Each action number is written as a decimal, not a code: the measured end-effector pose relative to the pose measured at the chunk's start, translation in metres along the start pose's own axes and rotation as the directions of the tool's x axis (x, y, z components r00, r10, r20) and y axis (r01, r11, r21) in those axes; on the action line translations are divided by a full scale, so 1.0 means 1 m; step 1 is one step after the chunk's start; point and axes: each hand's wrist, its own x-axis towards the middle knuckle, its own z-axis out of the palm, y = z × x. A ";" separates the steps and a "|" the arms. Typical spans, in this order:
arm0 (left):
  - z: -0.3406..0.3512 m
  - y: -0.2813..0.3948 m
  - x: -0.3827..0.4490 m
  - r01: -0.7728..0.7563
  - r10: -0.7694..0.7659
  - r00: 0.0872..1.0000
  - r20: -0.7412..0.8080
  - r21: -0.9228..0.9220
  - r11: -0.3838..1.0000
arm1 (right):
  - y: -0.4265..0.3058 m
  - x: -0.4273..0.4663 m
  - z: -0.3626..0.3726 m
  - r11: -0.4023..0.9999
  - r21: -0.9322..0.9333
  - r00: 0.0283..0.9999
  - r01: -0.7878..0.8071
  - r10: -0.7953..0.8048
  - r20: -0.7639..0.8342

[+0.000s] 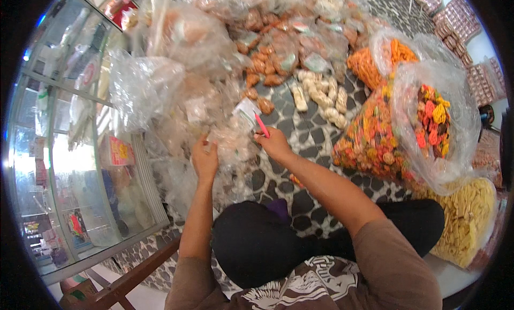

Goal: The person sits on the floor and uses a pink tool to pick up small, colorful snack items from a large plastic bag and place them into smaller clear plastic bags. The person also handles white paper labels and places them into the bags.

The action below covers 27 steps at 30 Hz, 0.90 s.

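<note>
My right hand grips a slim pink pen-like tool, which points up and left. Its tip lies over a white paper slip bearing print. To its left, my left hand rests at a heap of clear plastic bags; its thumb and forefinger are apart, and whether they pinch the film is hidden. Brown snack pieces lie just beyond the slip. Farther off are packed bags of brown snacks with paper labels inside, and pale twisted snacks on the pebble-patterned floor.
At the right stand large clear bags of multicoloured snacks, orange snacks and pale yellow strips. A glass display cabinet borders the left side. A brown rail runs at the lower left. Stacked packs line the far right.
</note>
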 end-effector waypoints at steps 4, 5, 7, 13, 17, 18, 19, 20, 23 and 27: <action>0.014 0.001 -0.023 0.043 -0.038 0.998 0.049 -0.106 0.993 | 0.051 -0.053 -0.038 0.945 -0.324 0.993 0.037 0.001 0.117; 0.025 0.005 -0.034 0.081 -0.052 0.988 0.146 -0.196 0.977 | 0.060 -0.068 -0.046 0.912 -0.408 0.996 0.037 -0.002 0.084; 0.053 0.014 -0.054 0.146 -0.078 0.936 0.343 -0.178 0.973 | 0.075 -0.095 -0.055 0.805 -0.590 0.997 -0.064 0.071 -0.011; 0.110 0.023 -0.083 0.242 -0.040 0.741 0.671 -0.212 0.947 | 0.105 -0.124 -0.063 0.728 -0.624 0.952 -0.283 0.292 -0.091; 0.116 0.051 -0.081 0.480 -0.093 0.513 0.853 -0.195 0.855 | 0.094 -0.110 -0.075 0.881 -0.432 0.981 -0.192 0.166 -0.098; 0.116 0.064 -0.077 0.506 -0.074 0.532 0.844 -0.247 0.826 | 0.082 -0.100 -0.074 0.916 -0.376 0.982 -0.137 0.077 -0.170; 0.112 0.076 -0.070 0.529 -0.055 0.553 0.832 -0.300 0.794 | 0.067 -0.089 -0.077 0.952 -0.305 0.985 -0.033 -0.020 -0.172; 0.109 0.090 -0.053 0.570 -0.030 0.501 0.865 -0.304 0.763 | 0.047 -0.075 -0.083 0.969 -0.244 0.982 0.025 -0.069 -0.175; 0.093 0.145 0.009 0.517 0.059 0.667 0.743 -0.519 0.681 | -0.029 -0.037 -0.103 0.973 -0.118 0.934 0.197 -0.223 -0.278; 0.058 0.251 0.078 0.467 0.321 0.716 0.619 -0.768 0.438 | -0.146 -0.018 -0.160 0.898 0.000 0.833 0.440 -0.408 -0.374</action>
